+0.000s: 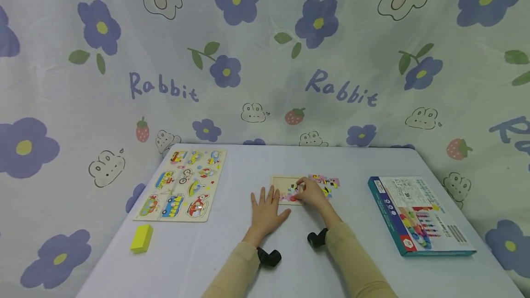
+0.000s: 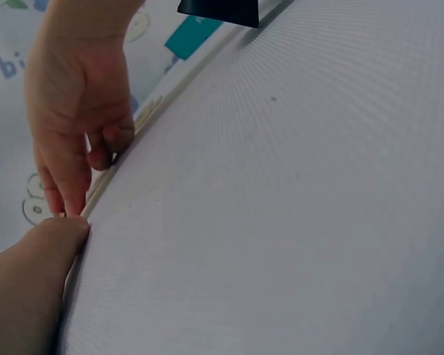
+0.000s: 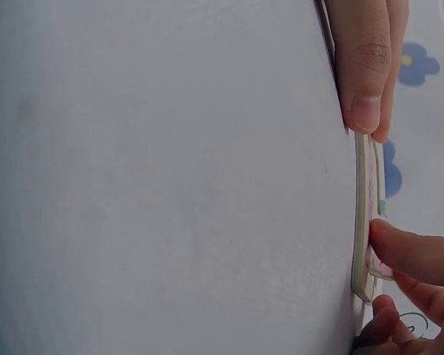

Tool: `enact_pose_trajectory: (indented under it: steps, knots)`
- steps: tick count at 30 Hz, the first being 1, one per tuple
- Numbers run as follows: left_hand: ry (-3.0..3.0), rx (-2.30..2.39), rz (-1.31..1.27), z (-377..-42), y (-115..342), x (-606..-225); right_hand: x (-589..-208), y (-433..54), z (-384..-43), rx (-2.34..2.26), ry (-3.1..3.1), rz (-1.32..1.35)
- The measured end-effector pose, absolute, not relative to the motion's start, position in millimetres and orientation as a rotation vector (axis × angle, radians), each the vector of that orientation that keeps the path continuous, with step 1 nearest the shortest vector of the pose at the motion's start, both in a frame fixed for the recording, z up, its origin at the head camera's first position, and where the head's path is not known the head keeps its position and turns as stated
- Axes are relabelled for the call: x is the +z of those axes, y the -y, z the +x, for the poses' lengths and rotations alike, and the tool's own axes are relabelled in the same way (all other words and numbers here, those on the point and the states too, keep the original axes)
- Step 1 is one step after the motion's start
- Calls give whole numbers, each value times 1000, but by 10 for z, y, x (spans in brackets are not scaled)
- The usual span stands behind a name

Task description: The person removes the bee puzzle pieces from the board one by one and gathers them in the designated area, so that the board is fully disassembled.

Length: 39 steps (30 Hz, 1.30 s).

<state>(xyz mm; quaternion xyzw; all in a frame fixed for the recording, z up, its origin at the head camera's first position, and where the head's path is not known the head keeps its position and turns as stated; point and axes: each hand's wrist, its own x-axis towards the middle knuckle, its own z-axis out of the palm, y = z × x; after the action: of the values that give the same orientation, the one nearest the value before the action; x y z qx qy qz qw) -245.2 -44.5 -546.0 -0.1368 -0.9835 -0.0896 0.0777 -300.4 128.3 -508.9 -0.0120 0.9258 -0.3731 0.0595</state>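
A small wooden puzzle tray [image 1: 281, 182] lies mid-table with several colourful loose pieces [image 1: 327, 182] to its right. My left hand [image 1: 265, 202] rests flat on the cloth with fingers spread, its thumb [image 3: 366, 66] against the tray's left edge. My right hand [image 1: 305, 192] is over the tray with curled fingers pinching a pink puzzle piece [image 3: 373, 260] at the tray's surface. The right wrist view shows the tray edge-on [image 3: 361, 214]. In the left wrist view the right hand [image 2: 81, 111] is at the tray rim [image 2: 133, 137].
A vehicle peg-puzzle board [image 1: 182, 185] lies at the left, with a yellow block [image 1: 141, 238] in front of it. A blue-edged box [image 1: 418, 215] lies flat at the right. A rabbit-print cloth hangs behind the table [image 1: 248, 160].
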Motion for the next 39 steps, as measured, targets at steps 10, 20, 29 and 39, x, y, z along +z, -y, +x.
enact_pose_trajectory:
  steps: [10, 20, 29, 39]
  knots:
    - [2947, -260, -405, -2467, 450, -5490, -5099, -1249, -2989, -1294, -2767, -52]
    - [2952, -281, -402, -2467, 439, -5481, -5074, -1249, -2956, -1315, -2803, -18]
    - [2940, -278, -406, -2467, 439, -5489, -5076, -1263, -2947, -1366, -2799, -16]
    - [2935, -273, -398, -2467, 435, -5492, -5093, -1351, -2963, -1732, -2561, 158]
